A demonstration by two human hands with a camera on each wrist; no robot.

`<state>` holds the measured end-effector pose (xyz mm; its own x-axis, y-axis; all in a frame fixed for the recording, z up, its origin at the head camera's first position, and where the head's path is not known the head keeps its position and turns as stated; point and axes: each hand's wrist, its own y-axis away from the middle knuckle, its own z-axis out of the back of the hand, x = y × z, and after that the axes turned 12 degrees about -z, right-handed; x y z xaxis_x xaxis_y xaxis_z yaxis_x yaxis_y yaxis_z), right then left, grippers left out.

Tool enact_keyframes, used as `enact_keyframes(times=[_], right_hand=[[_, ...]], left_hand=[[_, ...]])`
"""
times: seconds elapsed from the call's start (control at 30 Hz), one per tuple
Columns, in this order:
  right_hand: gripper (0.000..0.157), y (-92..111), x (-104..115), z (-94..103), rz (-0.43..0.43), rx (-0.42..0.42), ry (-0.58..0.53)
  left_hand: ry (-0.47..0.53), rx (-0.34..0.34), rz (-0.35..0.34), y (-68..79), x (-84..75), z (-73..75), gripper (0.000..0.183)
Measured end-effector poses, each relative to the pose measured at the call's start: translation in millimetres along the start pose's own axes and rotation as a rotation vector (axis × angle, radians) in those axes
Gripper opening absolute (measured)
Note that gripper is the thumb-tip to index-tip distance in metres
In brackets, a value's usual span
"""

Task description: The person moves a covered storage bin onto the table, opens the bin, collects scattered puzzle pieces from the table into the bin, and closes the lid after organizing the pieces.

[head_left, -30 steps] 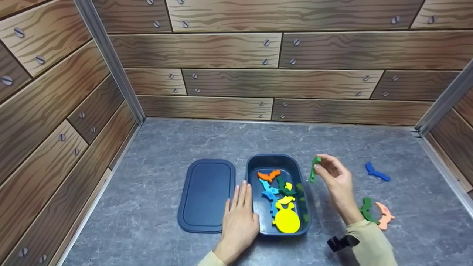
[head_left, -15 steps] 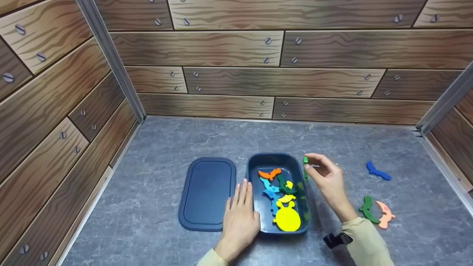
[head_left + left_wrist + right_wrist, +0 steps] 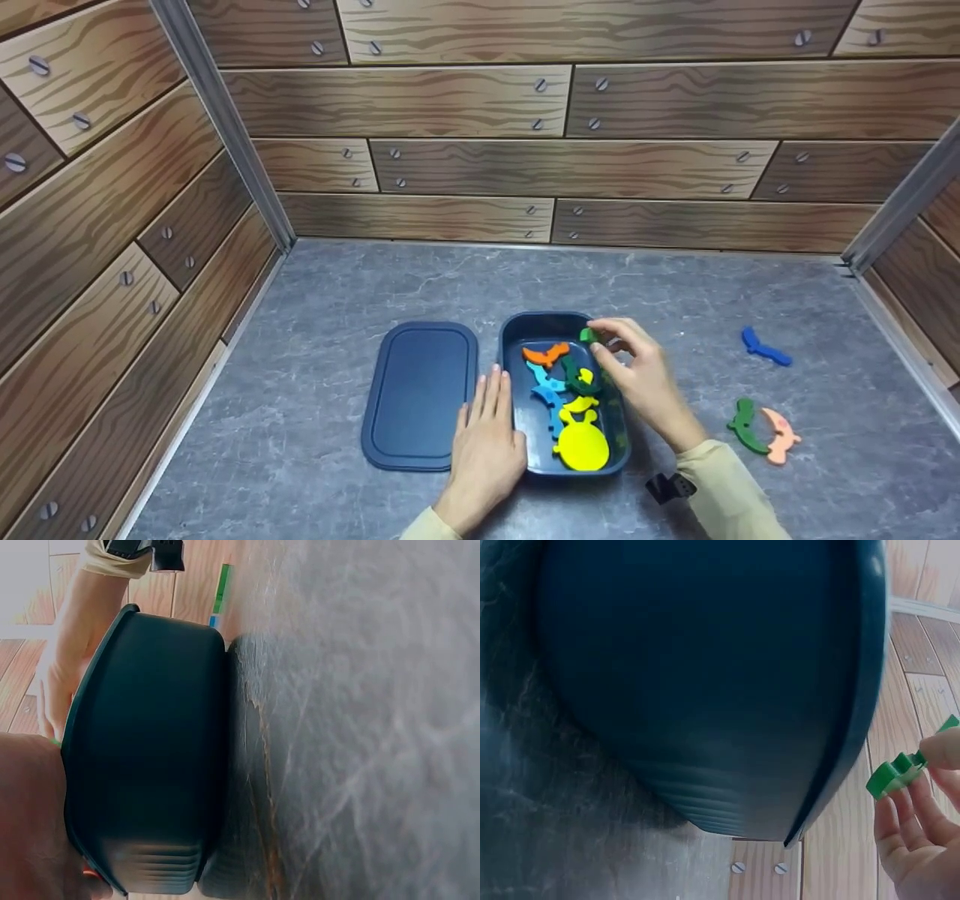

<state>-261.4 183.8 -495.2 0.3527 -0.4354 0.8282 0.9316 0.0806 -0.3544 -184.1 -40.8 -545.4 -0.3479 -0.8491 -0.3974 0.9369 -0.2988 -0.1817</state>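
Note:
A dark blue box (image 3: 529,459) stands on the grey tabletop, holding several flat toy pieces: an orange one (image 3: 546,354), blue ones (image 3: 550,405), a dark green one (image 3: 576,377) and a round yellow one (image 3: 583,446). My right hand (image 3: 643,369) pinches a bright green toy piece (image 3: 900,774) between thumb and fingers, over the box's right side near the far end. Along the left rim my left hand (image 3: 487,446) rests with straight fingers. The left wrist view shows mainly the outer wall of the box (image 3: 150,735).
Left of the box lies its dark blue lid (image 3: 420,397). To the right on the tabletop are a blue toy piece (image 3: 765,349), a green one (image 3: 746,427) and a peach one (image 3: 781,436). Wood-patterned walls (image 3: 465,165) enclose the back and sides.
My right hand has carried the bright green toy piece leftward, from beside the box to above its inside. The left hand stays in place at the rim.

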Motion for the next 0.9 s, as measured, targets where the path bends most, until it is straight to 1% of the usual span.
enact_keyframes(times=[0.07,0.23,0.43,0.57,0.7,0.8,0.9], right_hand=[[0.027,-1,2,-0.4,-0.008,0.009,0.045],[0.028,-1,6,-2.3,-0.030,0.024,0.096],[0.030,-1,6,-5.8,-0.006,0.043,0.133],[0.030,-1,6,-7.4,0.004,0.060,0.143],[0.029,-1,6,-9.2,0.000,0.090,0.163],[0.028,-1,6,-11.1,0.001,0.125,0.195],[0.027,-1,7,-13.4,0.021,0.153,0.231]], left_hand=[[0.004,0.002,0.001,-0.5,-0.2,0.2,0.070],[0.007,0.006,0.005,-0.5,-0.5,0.7,0.070],[0.006,0.000,0.004,0.8,-1.1,0.0,0.070],[0.012,-0.022,-0.009,2.0,-1.4,0.1,0.069],[0.011,-0.029,-0.017,1.8,-1.0,0.2,0.068],[0.009,-0.017,-0.011,1.1,-0.8,0.5,0.068],[0.011,-0.009,-0.006,1.0,-0.2,0.3,0.068]])
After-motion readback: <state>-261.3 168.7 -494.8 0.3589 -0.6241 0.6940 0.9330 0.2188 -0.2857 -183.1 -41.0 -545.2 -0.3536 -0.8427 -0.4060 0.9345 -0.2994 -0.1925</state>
